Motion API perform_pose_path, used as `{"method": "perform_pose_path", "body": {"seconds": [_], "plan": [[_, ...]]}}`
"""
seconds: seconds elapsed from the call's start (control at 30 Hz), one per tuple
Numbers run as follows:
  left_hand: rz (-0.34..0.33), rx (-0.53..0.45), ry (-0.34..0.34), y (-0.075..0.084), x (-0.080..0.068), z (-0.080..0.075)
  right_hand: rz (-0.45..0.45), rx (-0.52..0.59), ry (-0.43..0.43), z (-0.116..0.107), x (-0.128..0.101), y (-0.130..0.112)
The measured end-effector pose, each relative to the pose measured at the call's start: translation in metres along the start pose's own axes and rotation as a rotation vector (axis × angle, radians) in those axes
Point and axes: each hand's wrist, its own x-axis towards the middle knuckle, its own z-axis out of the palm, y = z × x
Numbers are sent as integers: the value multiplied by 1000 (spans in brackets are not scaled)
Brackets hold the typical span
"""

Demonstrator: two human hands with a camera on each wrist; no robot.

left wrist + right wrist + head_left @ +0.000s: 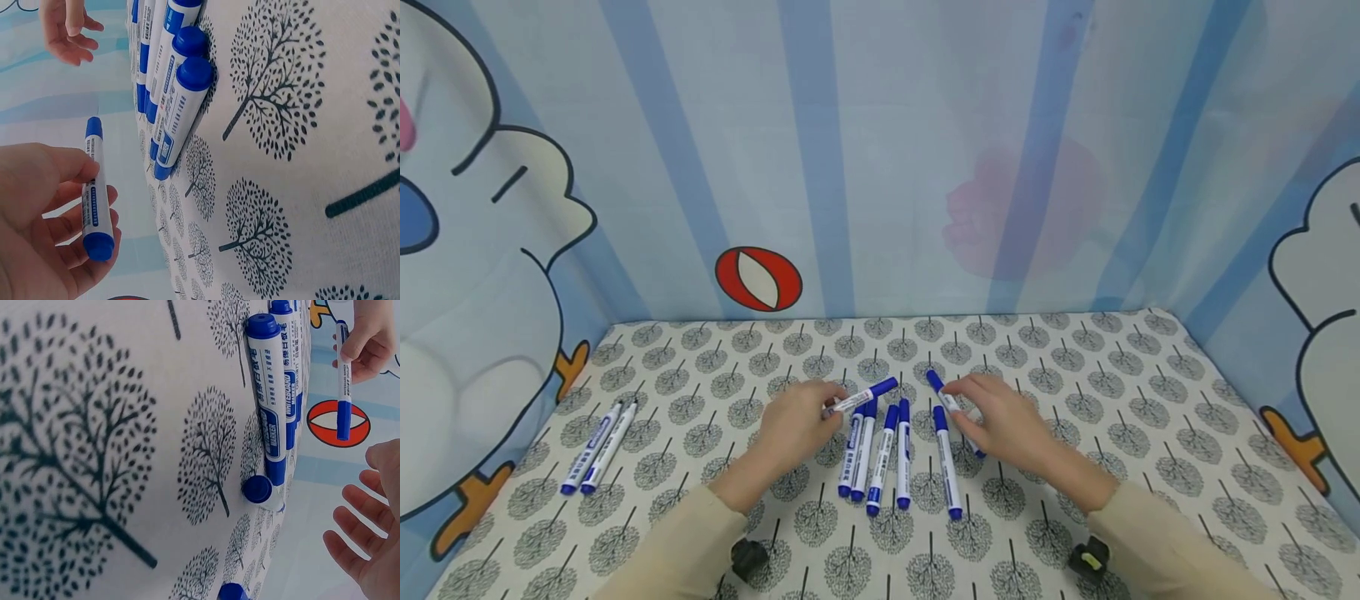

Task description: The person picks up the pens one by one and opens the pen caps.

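Observation:
My left hand (797, 421) pinches a capped whiteboard marker (95, 187) between thumb and fingers, above the cloth. White with a blue cap, it slants up to the right in the head view. Below and right of that hand lie several similar markers (865, 454) side by side, pointing away from me. My right hand (1003, 421) has its fingers spread and relaxed and holds nothing. In the head view it overlaps a slanted marker (943, 393), partly hidden by the fingers. Just left of this hand is another marker (948, 467) on the cloth.
Two markers (598, 450) lie together at the far left, their upper ends without blue caps. A tree-patterned cloth (1075, 367) covers the table. Behind it hangs a blue-striped backdrop (902, 167) with cartoon figures, which also runs along both sides.

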Motion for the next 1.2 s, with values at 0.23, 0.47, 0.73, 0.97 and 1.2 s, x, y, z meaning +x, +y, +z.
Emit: {"method": "perform_pose_path", "body": {"seconds": [0.23, 0.47, 0.73, 0.97, 1.2], "plan": [[80, 10, 25, 5, 0, 5, -2, 17, -14, 2, 4, -6], [132, 32, -4, 16, -3, 6, 3, 27, -28, 5, 5, -9], [182, 39, -26, 27, -5, 5, 17, 19, -33, 9, 6, -12], [212, 58, -17, 32, -6, 6, 32, 62, -80, 10, 6, -18], [257, 65, 7, 37, -6, 4, 39, 92, -87, 8, 8, -23]]}}
